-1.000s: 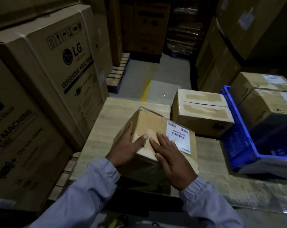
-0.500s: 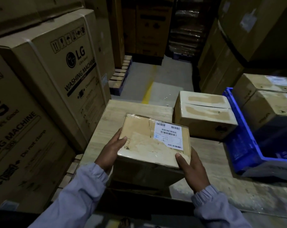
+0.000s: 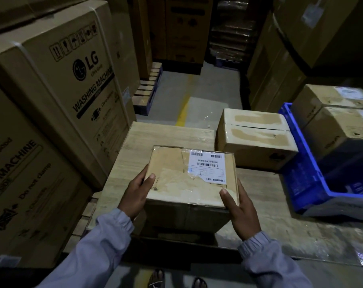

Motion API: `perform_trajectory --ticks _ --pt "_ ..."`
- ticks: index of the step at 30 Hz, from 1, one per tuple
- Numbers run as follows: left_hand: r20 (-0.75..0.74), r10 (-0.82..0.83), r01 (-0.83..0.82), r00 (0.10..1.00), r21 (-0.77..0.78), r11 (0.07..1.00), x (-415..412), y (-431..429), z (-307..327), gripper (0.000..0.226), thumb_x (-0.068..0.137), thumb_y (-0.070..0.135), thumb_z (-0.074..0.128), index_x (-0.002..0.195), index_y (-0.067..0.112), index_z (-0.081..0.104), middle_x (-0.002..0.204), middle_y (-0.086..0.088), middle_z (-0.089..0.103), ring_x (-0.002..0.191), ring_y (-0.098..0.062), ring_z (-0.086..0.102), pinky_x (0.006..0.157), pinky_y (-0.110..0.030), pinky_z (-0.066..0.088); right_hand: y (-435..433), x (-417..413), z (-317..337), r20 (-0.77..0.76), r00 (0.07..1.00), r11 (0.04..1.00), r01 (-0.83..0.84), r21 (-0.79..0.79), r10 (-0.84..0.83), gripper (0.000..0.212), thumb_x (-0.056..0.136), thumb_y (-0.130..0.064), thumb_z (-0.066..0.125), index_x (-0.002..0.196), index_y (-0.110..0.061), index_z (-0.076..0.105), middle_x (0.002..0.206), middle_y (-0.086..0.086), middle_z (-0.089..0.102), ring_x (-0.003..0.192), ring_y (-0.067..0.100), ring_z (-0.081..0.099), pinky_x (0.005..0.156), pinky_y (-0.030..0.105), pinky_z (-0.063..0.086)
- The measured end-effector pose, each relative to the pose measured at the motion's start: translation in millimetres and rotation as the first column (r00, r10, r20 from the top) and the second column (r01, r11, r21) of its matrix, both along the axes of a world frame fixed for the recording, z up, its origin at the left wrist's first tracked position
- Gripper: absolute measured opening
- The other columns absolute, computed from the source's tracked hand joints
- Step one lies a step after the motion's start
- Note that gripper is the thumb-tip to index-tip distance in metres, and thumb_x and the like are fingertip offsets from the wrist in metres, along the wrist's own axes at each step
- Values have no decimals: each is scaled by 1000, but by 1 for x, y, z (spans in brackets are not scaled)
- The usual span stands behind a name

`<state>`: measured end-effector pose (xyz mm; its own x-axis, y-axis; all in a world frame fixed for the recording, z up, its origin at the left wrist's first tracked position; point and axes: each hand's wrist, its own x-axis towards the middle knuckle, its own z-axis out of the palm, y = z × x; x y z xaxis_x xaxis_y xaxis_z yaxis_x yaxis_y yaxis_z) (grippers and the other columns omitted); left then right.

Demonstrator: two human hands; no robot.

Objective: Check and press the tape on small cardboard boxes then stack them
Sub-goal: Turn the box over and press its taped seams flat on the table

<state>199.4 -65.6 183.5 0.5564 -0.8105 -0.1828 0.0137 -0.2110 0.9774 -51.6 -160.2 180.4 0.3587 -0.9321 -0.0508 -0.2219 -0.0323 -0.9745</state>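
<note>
A small cardboard box (image 3: 176,183) with clear tape and a white barcode label (image 3: 207,168) on top is held level in front of me, over the near edge of a wooden platform (image 3: 155,136). My left hand (image 3: 136,194) grips its left side, thumb on the top face. My right hand (image 3: 242,210) grips its near right corner, thumb on top. A second small box (image 3: 257,138), with two tape strips on top, sits on the platform behind and to the right.
Large washing machine cartons (image 3: 62,90) stand close on the left. A blue plastic crate (image 3: 305,183) at the right holds two more cardboard boxes (image 3: 338,113). Tall cartons line the back and right. A floor aisle with a yellow line (image 3: 183,109) runs ahead.
The box was tilted with both hands flat on its top face. It has turned level and square to me, and both hands have shifted to its sides.
</note>
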Motion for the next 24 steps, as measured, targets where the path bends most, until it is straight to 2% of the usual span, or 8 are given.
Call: perform_trajectory --ticks 5,8,10,14,16,19,20,24 --pt "17 -2 3 1000 -16 1000 -1 1 1 32 101 16 47 129 32 45 107 22 61 94 8 60 82 -5 46 0 2 -6 -11 1000 1000 26 8 -26 61 82 -53 58 137 -28 52 119 -15 66 107 -4 61 86 11 47" --pt "28 -9 9 1000 -24 1000 -3 3 6 34 101 15 45 132 29 42 105 21 58 90 11 59 71 2 41 1 2 -9 -47 997 998 66 -10 -67 74 74 -68 53 137 -29 53 119 -11 67 110 6 61 87 16 47" --pt "12 -21 21 1000 -19 1000 -3 3 7 36 101 15 46 137 24 43 105 21 58 83 20 59 68 2 41 2 3 -8 -44 997 998 67 -21 -68 76 75 -69 50 140 -30 49 123 -9 64 114 8 59 92 20 46" --pt "-33 -22 21 999 -16 1000 -5 1 6 37 101 16 47 138 21 46 103 19 62 81 16 62 68 -1 44 5 1 1 37 998 998 61 -19 -60 74 78 -64 52 142 -28 45 131 -7 60 121 8 56 106 40 44" --pt "-68 -26 25 997 -9 1000 -8 -1 4 36 101 15 46 137 20 46 104 15 63 86 9 63 73 -5 47 1 -4 11 34 998 996 63 -68 -61 74 79 -62 52 144 -27 43 134 -5 58 122 6 54 105 36 45" --pt "-88 -31 32 996 16 999 -14 -3 -4 36 101 18 46 137 19 49 109 12 65 98 -2 61 91 -19 48 -7 -10 31 -12 998 983 52 -178 -55 76 80 -60 50 148 -31 33 141 -7 50 122 -10 46 98 10 39" --pt "-75 -39 41 996 27 999 -17 -3 -9 35 101 18 46 136 19 50 109 12 65 99 -1 61 91 -17 47 -9 -10 36 -43 998 973 36 -226 -47 75 81 -59 49 148 -33 30 143 -8 48 124 -12 44 99 9 37" --pt "-43 -31 32 999 34 999 -29 -1 -17 25 101 15 45 125 21 53 102 12 64 83 10 62 75 -8 47 -12 -6 36 -191 982 932 -75 -355 6 75 89 -63 41 153 -30 20 151 1 40 138 16 38 111 46 37"
